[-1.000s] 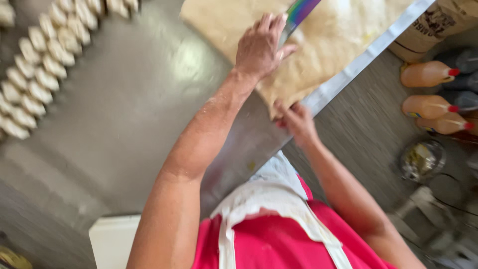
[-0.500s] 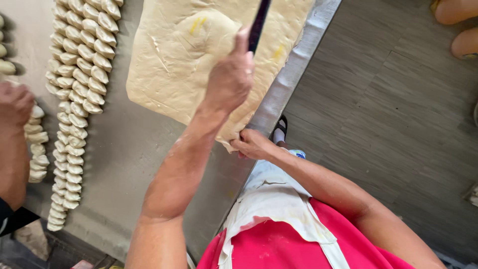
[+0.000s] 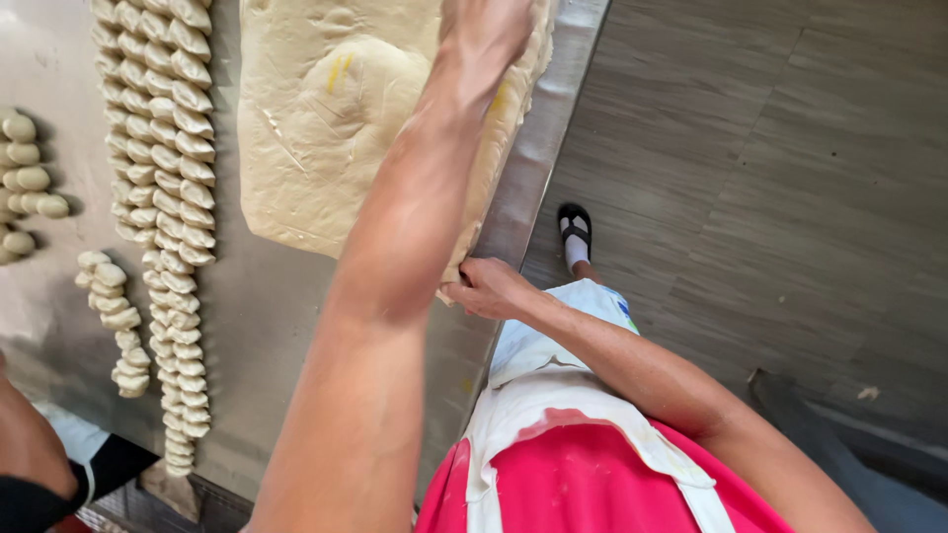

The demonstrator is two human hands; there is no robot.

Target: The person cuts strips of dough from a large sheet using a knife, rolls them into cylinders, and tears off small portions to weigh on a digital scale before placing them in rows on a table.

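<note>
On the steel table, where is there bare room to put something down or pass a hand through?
The steel table is bare below the dough slab, between the long rows of dough pieces and the right hand. A narrow strip runs between those rows and the slab. Crowded: the left side, with the short rows and small clusters.

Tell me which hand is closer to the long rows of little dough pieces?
Left. The left hand rests on the big dough sheet, beside the rows of dough pieces. The right hand grips the sheet's near corner, farther away.
</note>
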